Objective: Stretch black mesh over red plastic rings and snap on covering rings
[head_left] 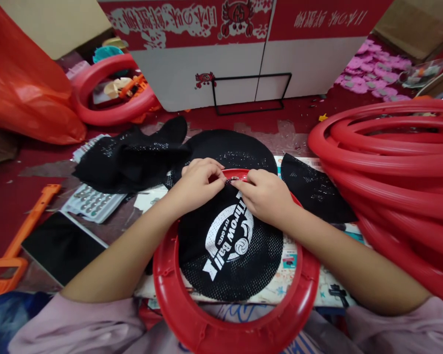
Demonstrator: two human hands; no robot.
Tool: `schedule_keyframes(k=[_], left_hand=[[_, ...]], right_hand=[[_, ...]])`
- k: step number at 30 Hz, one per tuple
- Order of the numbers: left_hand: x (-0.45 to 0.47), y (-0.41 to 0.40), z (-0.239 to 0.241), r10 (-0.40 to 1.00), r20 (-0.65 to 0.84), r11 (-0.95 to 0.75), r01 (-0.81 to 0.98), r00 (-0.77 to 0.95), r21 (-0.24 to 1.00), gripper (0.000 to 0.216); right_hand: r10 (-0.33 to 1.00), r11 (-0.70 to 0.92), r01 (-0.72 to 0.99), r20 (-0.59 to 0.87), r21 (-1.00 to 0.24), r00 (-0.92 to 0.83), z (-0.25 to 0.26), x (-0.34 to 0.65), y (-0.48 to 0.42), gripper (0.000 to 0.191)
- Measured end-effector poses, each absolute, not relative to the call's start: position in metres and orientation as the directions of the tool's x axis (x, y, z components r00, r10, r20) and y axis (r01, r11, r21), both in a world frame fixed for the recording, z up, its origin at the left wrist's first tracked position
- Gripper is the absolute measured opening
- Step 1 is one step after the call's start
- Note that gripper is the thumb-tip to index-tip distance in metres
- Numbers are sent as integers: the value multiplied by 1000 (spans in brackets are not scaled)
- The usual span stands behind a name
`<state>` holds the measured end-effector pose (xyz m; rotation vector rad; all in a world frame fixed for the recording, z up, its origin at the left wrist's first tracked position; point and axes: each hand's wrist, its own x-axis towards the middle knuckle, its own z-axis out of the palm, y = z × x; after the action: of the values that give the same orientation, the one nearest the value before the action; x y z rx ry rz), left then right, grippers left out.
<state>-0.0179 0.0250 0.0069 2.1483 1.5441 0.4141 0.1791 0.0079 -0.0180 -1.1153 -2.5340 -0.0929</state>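
Note:
A red plastic ring (172, 295) lies before me, its near part over my lap. Inside it is a round black mesh net (206, 275) printed with white "Throw Ball" lettering. At the ring's far edge my left hand (201, 184) pinches the net's rim between thumb and fingers. Close beside it, my right hand (264, 196) pinches the same rim from the right. A narrow strip of net edge shows between the fingertips, over the red ring. Beyond my hands lies another black mesh disc (229, 147).
Red rings (398, 196) are stacked at the right, with one more ring (114, 118) at back left. Bunched black mesh (133, 157) lies near a white tray (92, 201). A dark tablet (64, 246) and orange plastic tool (25, 231) are left. A white-and-red box (203, 59) stands behind.

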Motion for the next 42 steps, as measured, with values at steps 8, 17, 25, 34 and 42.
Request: schedule_keyframes(k=[8, 17, 25, 34, 42], left_hand=[[-10, 23, 8, 962, -9, -236, 854, 271, 464, 21], [-15, 26, 5, 961, -40, -206, 806, 273, 555, 15], [-24, 21, 20, 932, -84, -268, 825, 353, 497, 22], [-26, 18, 26, 917, -14, -348, 819, 398, 456, 21], [-34, 9, 38, 911, -134, -317, 869, 391, 380, 36]], right_hand=[[725, 660, 751, 279, -17, -630, -11, 177, 6, 31], [628, 750, 661, 270, 40, -729, -3, 182, 4, 27], [751, 654, 754, -71, -53, -657, 24, 179, -11, 21], [865, 460, 884, -184, -82, -467, 25, 173, -22, 26], [832, 521, 806, -41, -282, -553, 19, 180, -5, 22]])
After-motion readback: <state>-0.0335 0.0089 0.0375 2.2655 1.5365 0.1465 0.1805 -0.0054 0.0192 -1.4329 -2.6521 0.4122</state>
